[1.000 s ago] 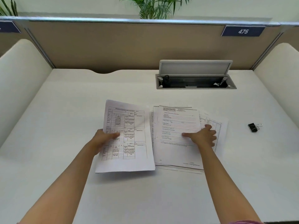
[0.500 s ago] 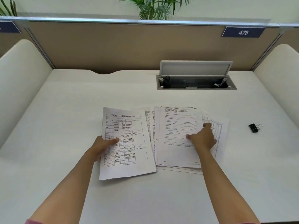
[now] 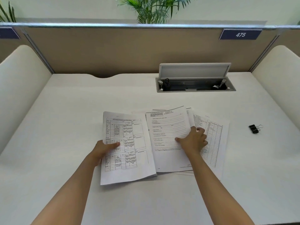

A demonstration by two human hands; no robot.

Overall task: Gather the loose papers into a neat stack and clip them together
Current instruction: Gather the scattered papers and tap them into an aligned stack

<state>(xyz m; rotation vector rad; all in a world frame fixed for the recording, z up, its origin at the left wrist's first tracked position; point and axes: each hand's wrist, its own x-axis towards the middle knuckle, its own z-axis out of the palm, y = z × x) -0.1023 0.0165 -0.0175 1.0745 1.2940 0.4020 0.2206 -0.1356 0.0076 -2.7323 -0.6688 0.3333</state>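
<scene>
Several printed sheets lie fanned out on the white desk. My left hand (image 3: 103,149) grips the left edge of a sheet with tables (image 3: 128,153), thumb on top, and that sheet overlaps the pile beside it. My right hand (image 3: 193,140) pinches the right edge of the lined form sheet (image 3: 167,135) on top of the pile, whose far right corner curls up. A sheet with a printed list (image 3: 214,138) pokes out to the right under it. A black binder clip (image 3: 254,128) lies alone on the desk, well right of the papers.
An open cable box (image 3: 194,86) with its lid raised is sunk into the desk behind the papers. Cream side panels (image 3: 21,88) stand left and right, with a tan partition across the back carrying the sign 475 (image 3: 240,34).
My left hand has slid the table sheet right until it overlaps the pile. My right hand has shifted to the form sheet's right edge and taken hold, lifting its corner.
</scene>
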